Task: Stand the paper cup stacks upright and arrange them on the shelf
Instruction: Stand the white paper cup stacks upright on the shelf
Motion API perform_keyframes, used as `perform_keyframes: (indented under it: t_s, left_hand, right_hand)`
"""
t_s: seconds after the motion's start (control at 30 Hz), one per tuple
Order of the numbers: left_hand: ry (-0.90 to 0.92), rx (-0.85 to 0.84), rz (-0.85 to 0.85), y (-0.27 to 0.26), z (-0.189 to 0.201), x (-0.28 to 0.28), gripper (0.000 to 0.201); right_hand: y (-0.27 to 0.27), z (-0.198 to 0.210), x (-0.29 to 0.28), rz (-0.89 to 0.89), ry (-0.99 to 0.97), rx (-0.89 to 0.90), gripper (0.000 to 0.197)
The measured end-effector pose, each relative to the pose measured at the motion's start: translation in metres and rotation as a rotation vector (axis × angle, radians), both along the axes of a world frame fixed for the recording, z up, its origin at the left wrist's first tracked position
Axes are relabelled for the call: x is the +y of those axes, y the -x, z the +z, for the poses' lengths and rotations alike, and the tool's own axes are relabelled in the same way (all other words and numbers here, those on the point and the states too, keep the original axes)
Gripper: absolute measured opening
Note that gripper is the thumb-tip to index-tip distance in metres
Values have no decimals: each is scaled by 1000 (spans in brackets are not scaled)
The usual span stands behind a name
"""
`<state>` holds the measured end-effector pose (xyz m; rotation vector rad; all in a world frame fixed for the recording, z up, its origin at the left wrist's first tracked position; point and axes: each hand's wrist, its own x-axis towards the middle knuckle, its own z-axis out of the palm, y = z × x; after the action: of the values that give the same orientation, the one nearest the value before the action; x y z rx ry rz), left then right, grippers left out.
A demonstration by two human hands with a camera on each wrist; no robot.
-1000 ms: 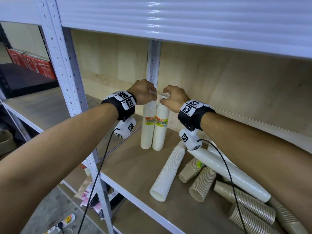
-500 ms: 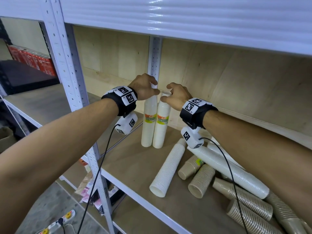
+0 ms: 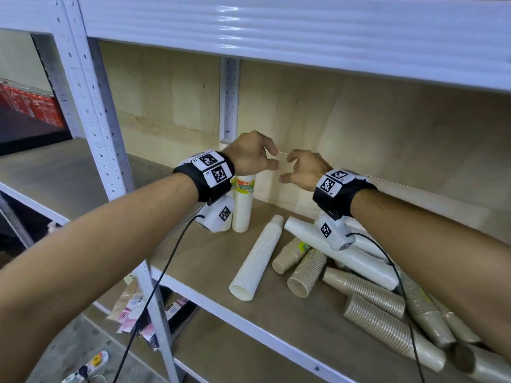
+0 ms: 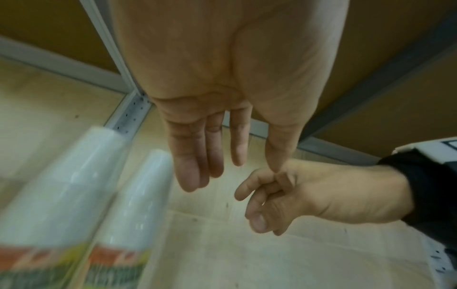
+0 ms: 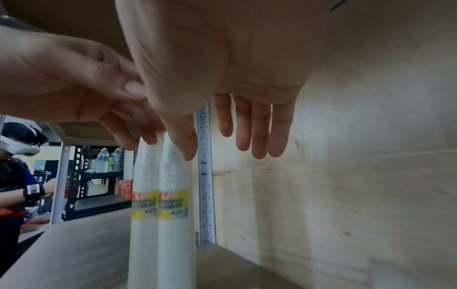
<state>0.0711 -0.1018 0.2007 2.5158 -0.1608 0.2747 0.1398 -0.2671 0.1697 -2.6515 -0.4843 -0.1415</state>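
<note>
Two tall white paper cup stacks with orange-yellow labels stand upright side by side at the back left of the shelf board (image 3: 210, 261): one stack (image 3: 243, 205) shows plainly, the other (image 3: 231, 186) is mostly hidden behind my left wrist. My left hand (image 3: 257, 157) and right hand (image 3: 300, 170) hover just above and to the right of their tops, fingers relaxed, holding nothing. From the left wrist, my left fingers (image 4: 210, 156) hang straight beside both stacks (image 4: 138, 195). From the right wrist, my right fingers (image 5: 247, 127) hang loose above the stacks (image 5: 173, 195).
A white stack (image 3: 257, 258), a longer white stack (image 3: 340, 252) and several brown stacks (image 3: 392, 335) lie on their sides on the shelf's right half. A perforated post (image 3: 229, 100) stands behind the upright stacks. The upper shelf beam (image 3: 276, 29) is close overhead. Another person (image 5: 14, 176) stands far left.
Both hands have let go of the tops of the two upright stacks, lifted off them and shifted slightly right. The stacks stay standing.
</note>
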Motion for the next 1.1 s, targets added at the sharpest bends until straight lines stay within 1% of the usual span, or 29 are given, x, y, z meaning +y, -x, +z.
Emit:
perform_keyframes:
  t_s: [0.07,0.17,0.33,0.43,0.57,0.67,0.77,0.87,1.1]
  left_hand:
    - [18,60,-52,3,-21,-7,38]
    - [-20,150,-89,6,-55,-13,42]
    - [-85,268,-105,15,-109,-13,59]
    - [-164,383,-79,18,-133,-10,73]
    - [-197,480,-41,18,-162,-6,86]
    - [-207,510,-31,20,-176,-6,94]
    - [-245,504,-27,23,-183,-7,101]
    - [-255,513,-12,24,-186,-8,102]
    - [-160,553,35,23,-188,-10,97]
  right_hand:
    - [7,-17,-16,-31,63,16,63]
    - [16,-43,-40,-75,137,64,63]
    - [29,-83,-74,-97,243,127,66]
    - [34,-101,-87,-110,269,144,69]
    - [37,-118,-96,-125,302,118,70]
    - [40,-126,-97,-108,339,63,67]
    - [43,-130,-96,-100,372,9,66]
    - [43,-131,-96,-83,415,-10,65]
    - [43,-134,-96,-88,452,-23,60]
